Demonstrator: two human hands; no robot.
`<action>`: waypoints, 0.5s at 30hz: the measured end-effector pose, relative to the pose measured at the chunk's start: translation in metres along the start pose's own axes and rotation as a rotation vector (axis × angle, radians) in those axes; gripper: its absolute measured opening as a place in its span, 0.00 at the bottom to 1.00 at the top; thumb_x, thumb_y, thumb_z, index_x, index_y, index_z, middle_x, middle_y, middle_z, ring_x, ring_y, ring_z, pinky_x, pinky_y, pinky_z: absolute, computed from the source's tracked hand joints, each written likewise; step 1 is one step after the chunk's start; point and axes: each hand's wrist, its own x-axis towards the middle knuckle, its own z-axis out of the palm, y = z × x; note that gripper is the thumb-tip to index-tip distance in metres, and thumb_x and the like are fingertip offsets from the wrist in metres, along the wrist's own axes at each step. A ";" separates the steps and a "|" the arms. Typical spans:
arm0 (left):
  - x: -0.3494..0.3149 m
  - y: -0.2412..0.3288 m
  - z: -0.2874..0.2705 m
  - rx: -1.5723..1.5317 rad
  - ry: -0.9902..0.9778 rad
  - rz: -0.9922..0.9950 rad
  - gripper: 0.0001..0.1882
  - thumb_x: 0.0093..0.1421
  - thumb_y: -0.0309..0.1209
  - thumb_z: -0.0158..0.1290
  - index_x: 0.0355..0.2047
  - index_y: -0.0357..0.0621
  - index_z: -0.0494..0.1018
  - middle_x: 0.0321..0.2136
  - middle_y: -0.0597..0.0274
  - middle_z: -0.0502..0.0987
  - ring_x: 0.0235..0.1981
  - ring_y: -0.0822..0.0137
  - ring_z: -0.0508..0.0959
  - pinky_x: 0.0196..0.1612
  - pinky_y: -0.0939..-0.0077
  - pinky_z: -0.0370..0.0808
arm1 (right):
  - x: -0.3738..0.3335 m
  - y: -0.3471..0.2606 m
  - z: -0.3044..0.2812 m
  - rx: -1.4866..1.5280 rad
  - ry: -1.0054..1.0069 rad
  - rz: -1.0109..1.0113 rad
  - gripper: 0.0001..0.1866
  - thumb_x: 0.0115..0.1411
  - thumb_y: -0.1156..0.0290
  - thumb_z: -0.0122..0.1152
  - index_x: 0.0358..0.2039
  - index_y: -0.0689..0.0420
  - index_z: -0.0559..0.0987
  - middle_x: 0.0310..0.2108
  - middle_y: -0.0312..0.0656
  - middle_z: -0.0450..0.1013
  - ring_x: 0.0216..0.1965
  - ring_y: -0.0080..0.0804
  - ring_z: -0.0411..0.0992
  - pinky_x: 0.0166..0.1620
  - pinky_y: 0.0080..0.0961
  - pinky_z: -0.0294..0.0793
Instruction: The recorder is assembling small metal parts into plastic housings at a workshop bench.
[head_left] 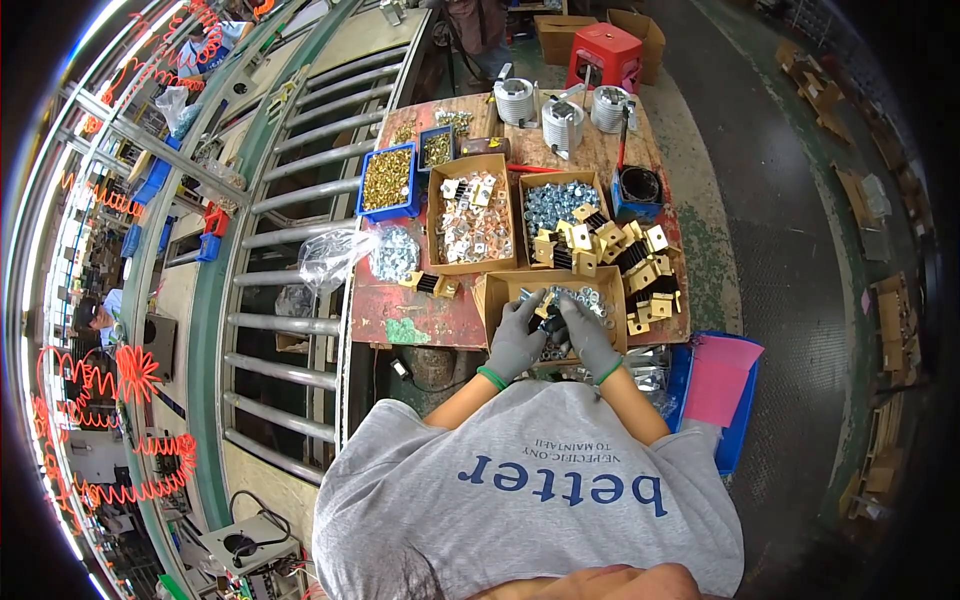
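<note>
My left hand (516, 340) and my right hand (592, 338), in grey gloves with green cuffs, meet over an open cardboard box (497, 300). The fingers of both curl inward around a small piece with dark and brass-coloured parts, mostly hidden by the gloves. Loose silvery washers and nuts (592, 300) lie in the box around my fingertips. Just beyond, brass-coloured brackets with black middles (655, 272) are heaped to the right. One more such bracket piece (432, 284) rests on the red worn tabletop (375, 310) to the left.
Behind the hands stand a box of copper-toned and white parts (475, 225), a box of bluish bolts (560, 205) and a blue bin of brass fasteners (388, 180). Ribbed metal coils (562, 125) stand farther back. A roller conveyor (290, 325) runs left; a blue crate (738, 425) sits right.
</note>
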 end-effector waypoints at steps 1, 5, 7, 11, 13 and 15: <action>0.000 -0.001 0.001 -0.003 0.003 0.005 0.38 0.49 0.24 0.50 0.65 0.51 0.62 0.51 0.41 0.66 0.50 0.49 0.71 0.56 0.68 0.69 | 0.002 0.005 0.002 -0.148 0.031 -0.101 0.17 0.63 0.62 0.58 0.46 0.60 0.73 0.39 0.39 0.73 0.39 0.25 0.73 0.43 0.25 0.74; -0.002 0.000 0.003 0.009 0.010 0.019 0.38 0.49 0.24 0.50 0.64 0.51 0.62 0.51 0.41 0.66 0.50 0.49 0.71 0.56 0.67 0.69 | 0.016 0.037 0.001 -0.444 0.226 -0.718 0.17 0.65 0.59 0.55 0.45 0.59 0.74 0.34 0.37 0.74 0.33 0.23 0.73 0.35 0.22 0.75; -0.002 -0.002 0.003 0.009 0.015 0.001 0.38 0.49 0.24 0.50 0.64 0.51 0.63 0.51 0.41 0.66 0.50 0.48 0.71 0.56 0.67 0.69 | 0.005 0.020 0.004 -0.336 0.209 -0.660 0.16 0.65 0.60 0.54 0.45 0.60 0.74 0.35 0.38 0.74 0.34 0.25 0.74 0.37 0.24 0.75; -0.001 -0.009 0.005 0.049 0.029 0.036 0.36 0.51 0.29 0.51 0.64 0.61 0.63 0.52 0.40 0.65 0.51 0.41 0.73 0.54 0.58 0.72 | 0.008 0.017 0.002 -0.190 0.073 -0.219 0.13 0.61 0.67 0.58 0.43 0.61 0.74 0.38 0.43 0.74 0.41 0.31 0.74 0.46 0.30 0.73; -0.001 -0.012 0.006 0.053 0.041 0.043 0.37 0.51 0.29 0.51 0.64 0.61 0.63 0.52 0.40 0.65 0.50 0.41 0.73 0.54 0.58 0.72 | 0.006 0.027 0.005 -0.573 0.219 -0.688 0.12 0.59 0.70 0.60 0.42 0.61 0.74 0.36 0.43 0.75 0.40 0.32 0.75 0.45 0.29 0.73; -0.001 -0.013 0.006 0.057 0.054 0.049 0.37 0.50 0.29 0.51 0.64 0.61 0.63 0.52 0.40 0.65 0.50 0.41 0.73 0.53 0.58 0.72 | 0.005 0.027 0.001 -0.571 0.241 -0.743 0.12 0.58 0.71 0.60 0.42 0.61 0.75 0.36 0.43 0.76 0.40 0.34 0.75 0.46 0.30 0.73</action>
